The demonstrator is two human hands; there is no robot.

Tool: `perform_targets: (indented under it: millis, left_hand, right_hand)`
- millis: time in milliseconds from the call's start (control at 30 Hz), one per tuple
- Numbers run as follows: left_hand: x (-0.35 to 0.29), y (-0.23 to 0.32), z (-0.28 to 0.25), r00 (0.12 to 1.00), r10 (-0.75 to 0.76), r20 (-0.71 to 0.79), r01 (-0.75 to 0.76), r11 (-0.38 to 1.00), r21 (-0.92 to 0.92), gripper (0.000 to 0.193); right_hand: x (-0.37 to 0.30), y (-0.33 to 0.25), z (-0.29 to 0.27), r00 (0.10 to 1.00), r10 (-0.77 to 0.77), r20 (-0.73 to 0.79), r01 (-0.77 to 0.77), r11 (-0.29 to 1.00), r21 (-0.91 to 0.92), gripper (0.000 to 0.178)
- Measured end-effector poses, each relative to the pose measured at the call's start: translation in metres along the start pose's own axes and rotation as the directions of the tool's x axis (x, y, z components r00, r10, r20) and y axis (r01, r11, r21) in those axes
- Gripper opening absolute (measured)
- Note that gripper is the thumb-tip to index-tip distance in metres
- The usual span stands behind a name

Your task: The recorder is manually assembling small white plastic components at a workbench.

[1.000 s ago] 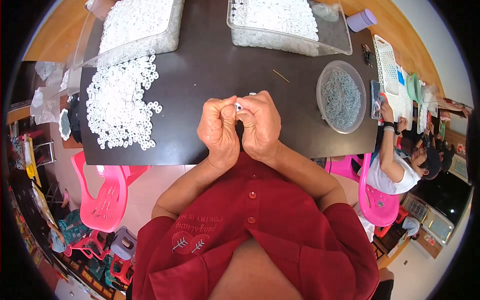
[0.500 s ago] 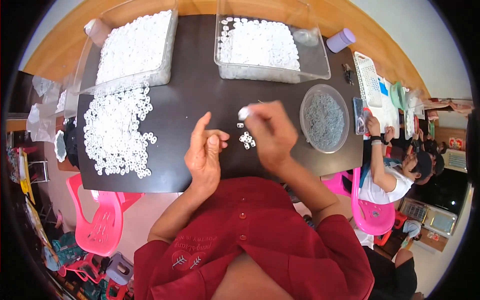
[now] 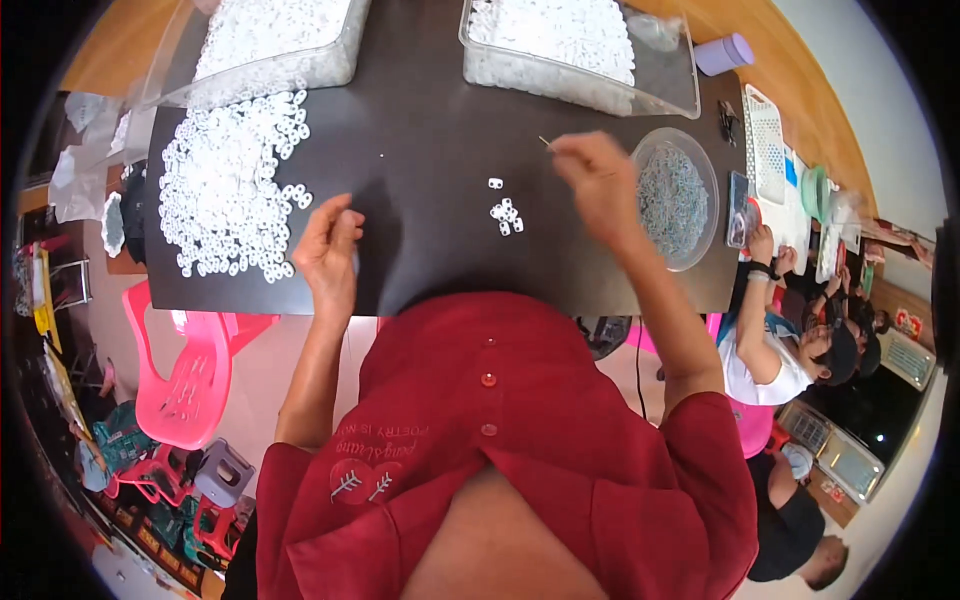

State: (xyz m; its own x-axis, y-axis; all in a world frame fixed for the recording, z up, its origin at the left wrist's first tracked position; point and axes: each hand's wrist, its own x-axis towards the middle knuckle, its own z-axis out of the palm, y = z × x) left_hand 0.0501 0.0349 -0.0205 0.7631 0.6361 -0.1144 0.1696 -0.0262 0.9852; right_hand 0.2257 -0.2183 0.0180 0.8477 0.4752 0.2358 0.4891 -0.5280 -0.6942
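My left hand [image 3: 328, 255] is above the table, just right of a spread pile of white oval plastic pieces [image 3: 225, 190]. Its fingers are curled in toward the thumb, and whatever is between them is hidden. My right hand [image 3: 600, 190] is raised at the left rim of a round clear bowl [image 3: 711, 205] full of small grey parts [image 3: 672, 200]. A thin brass-coloured pin [image 3: 544, 141] sticks out from its pinched fingertips. Between my hands lie a small cluster of white pieces [image 3: 506, 215] and a single white piece [image 3: 495, 183].
Two clear bins, one left [image 3: 345, 65] and one right [image 3: 570, 92], hold many white pieces at the far side. A purple bottle [image 3: 725, 54], a phone [image 3: 737, 205] and a white basket [image 3: 766, 150] are to the right. Another person's hand [image 3: 762, 243] works there. A pink chair [image 3: 185, 385] stands at left.
My left hand has moved left toward the pile, its extended finger now curled in. My right hand has moved right toward the bowl; the white piece at its fingertips no longer shows. The view has shifted.
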Motion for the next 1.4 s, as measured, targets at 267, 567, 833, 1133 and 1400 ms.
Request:
perform_targets:
  millis: [267,567,833,1133,1400]
  left_hand:
    - [-0.006,0.001,0.027,0.979,-0.049,0.197,0.055,0.998,-0.023,0.018]
    - [-0.027,-0.028,0.004,0.994,0.056,0.091,-0.071,0.982,0.178,0.016]
    - [0.019,-0.019,-0.047,0.812,0.583,-0.001,-0.359,0.502,0.787,0.016]
    - [0.044,-0.053,-0.042,0.815,0.514,0.268,-0.447,0.262,0.855,0.026]
    - [0.030,-0.040,-0.028,0.779,0.541,0.318,-0.554,0.354,0.753,0.012]
  right_hand:
    - [-0.026,0.023,0.078,0.989,-0.115,0.098,0.136,0.959,-0.249,0.011]
    - [-0.020,0.021,0.076,0.956,-0.175,0.235,0.235,0.937,-0.260,0.013]
    - [-0.029,-0.018,0.073,0.957,0.120,0.263,-0.145,0.986,0.078,0.025]
    - [-0.041,-0.035,0.058,0.935,0.251,0.252,-0.333,0.866,0.373,0.015]
    - [-0.044,-0.006,0.076,0.999,-0.016,0.033,0.014,0.999,0.039,0.012]
